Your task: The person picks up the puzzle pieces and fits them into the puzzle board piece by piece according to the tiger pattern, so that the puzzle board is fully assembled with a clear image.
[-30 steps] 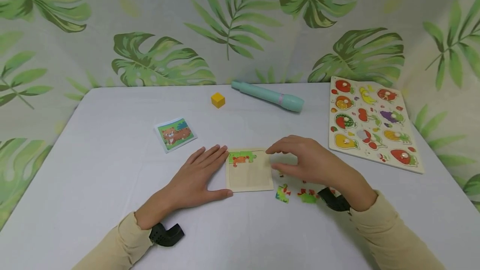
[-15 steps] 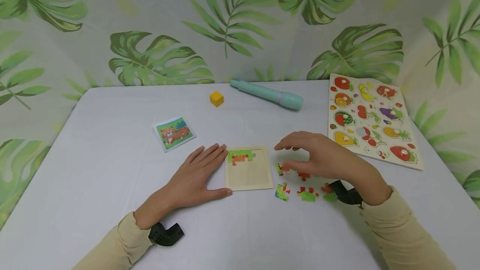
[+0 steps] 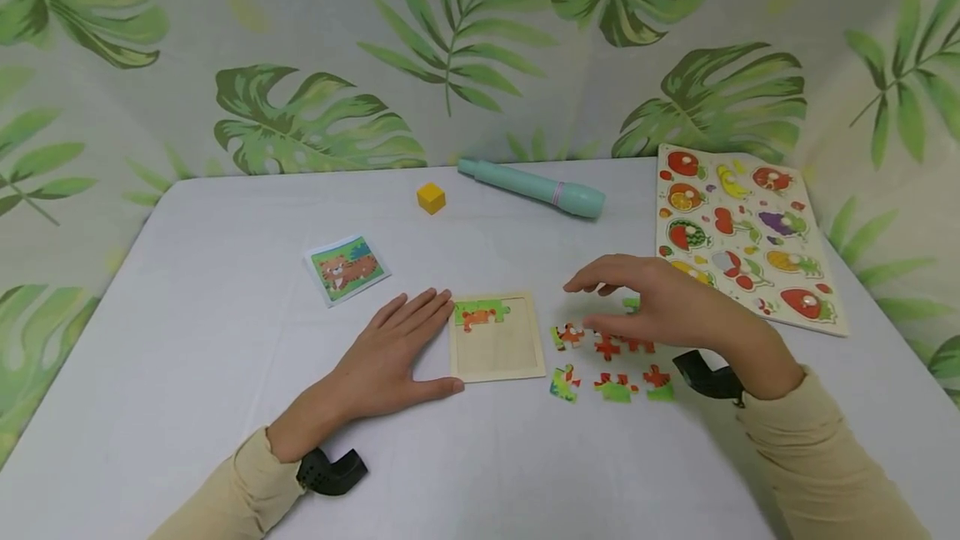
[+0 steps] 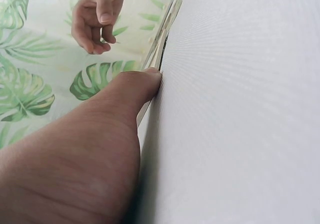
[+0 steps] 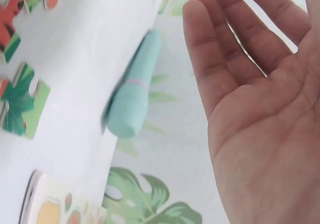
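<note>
My left hand (image 3: 393, 357) lies flat at the left side of a wooden puzzle tray (image 3: 495, 375), its fingertips and thumb at the tray's edge. Joined green and orange jigsaw pieces (image 3: 480, 313) fill the tray's upper left; bare wood shows elsewhere. Over the loose jigsaw pieces (image 3: 617, 390) to the right of the tray hovers my right hand (image 3: 660, 302), fingers loosely bent and holding nothing. It hides part of the back row of pieces. In the right wrist view its palm (image 5: 270, 129) is bare, and a green piece (image 5: 24, 101) lies on the table.
Behind my left hand lies a picture card of a tiger-like animal (image 3: 347, 267). A yellow cube (image 3: 431, 198) and a teal flashlight-shaped tube (image 3: 532, 187) lie at the back. At the right, a fruit peg puzzle board (image 3: 750, 232) reaches close behind my right hand.
My right hand has moved right, from the tray's right edge to above the loose pieces, uncovering more of them. The left hand stays in place.
</note>
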`<act>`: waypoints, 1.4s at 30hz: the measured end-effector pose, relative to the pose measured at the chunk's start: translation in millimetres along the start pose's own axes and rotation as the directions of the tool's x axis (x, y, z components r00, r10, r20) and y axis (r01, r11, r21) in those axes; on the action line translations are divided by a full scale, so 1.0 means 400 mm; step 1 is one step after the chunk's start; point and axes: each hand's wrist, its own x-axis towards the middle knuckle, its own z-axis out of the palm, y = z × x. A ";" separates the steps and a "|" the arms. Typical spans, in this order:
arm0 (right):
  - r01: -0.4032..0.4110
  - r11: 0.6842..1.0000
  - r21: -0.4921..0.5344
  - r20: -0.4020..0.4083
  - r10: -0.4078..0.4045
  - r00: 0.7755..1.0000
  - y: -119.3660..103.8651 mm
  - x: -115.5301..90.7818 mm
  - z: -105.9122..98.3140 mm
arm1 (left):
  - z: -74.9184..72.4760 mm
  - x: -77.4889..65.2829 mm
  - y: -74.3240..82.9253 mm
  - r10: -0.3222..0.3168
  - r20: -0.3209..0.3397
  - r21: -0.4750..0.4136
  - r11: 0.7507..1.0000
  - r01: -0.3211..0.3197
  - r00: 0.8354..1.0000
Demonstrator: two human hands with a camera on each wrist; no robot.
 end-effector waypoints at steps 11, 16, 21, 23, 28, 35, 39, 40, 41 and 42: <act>-0.004 1.000 -0.018 -0.030 0.004 1.000 0.039 -0.027 -0.035 | -0.001 0.001 0.003 -0.001 0.001 -0.002 1.000 0.001 1.000; -0.106 0.994 -0.027 0.009 0.107 0.994 0.054 -0.042 -0.044 | -0.001 0.000 0.004 0.000 -0.004 -0.005 1.000 0.000 1.000; -0.176 0.984 -0.024 0.039 0.177 0.983 0.070 -0.050 -0.048 | -0.001 0.000 0.004 0.002 -0.004 -0.003 1.000 -0.002 1.000; -0.190 0.982 -0.017 0.048 0.191 0.980 0.078 -0.052 -0.047 | -0.001 0.001 0.003 0.001 -0.002 -0.002 1.000 -0.001 1.000; -0.230 0.973 0.024 0.077 0.228 0.971 0.102 -0.062 -0.047 | -0.001 0.001 0.002 -0.001 0.002 -0.001 1.000 0.001 1.000; -0.313 0.949 0.026 0.122 0.308 0.944 0.130 -0.072 -0.047 | 0.000 0.001 0.000 0.001 0.000 0.008 1.000 -0.001 1.000; -0.352 0.936 0.029 0.146 0.344 0.927 0.137 -0.078 -0.050 | 0.000 0.001 0.000 0.002 -0.001 0.011 1.000 -0.002 1.000; -0.360 0.933 0.031 0.153 0.351 0.924 0.137 -0.079 -0.051 | 0.000 0.001 0.000 0.002 -0.001 0.012 1.000 -0.002 1.000; -0.367 0.930 0.035 0.160 0.357 0.920 0.137 -0.081 -0.052 | 0.000 0.001 0.000 0.002 -0.001 0.011 1.000 -0.002 1.000; -0.373 0.927 0.038 0.166 0.362 0.917 0.137 -0.082 -0.052 | 0.000 0.001 0.000 0.001 0.000 0.011 1.000 -0.001 1.000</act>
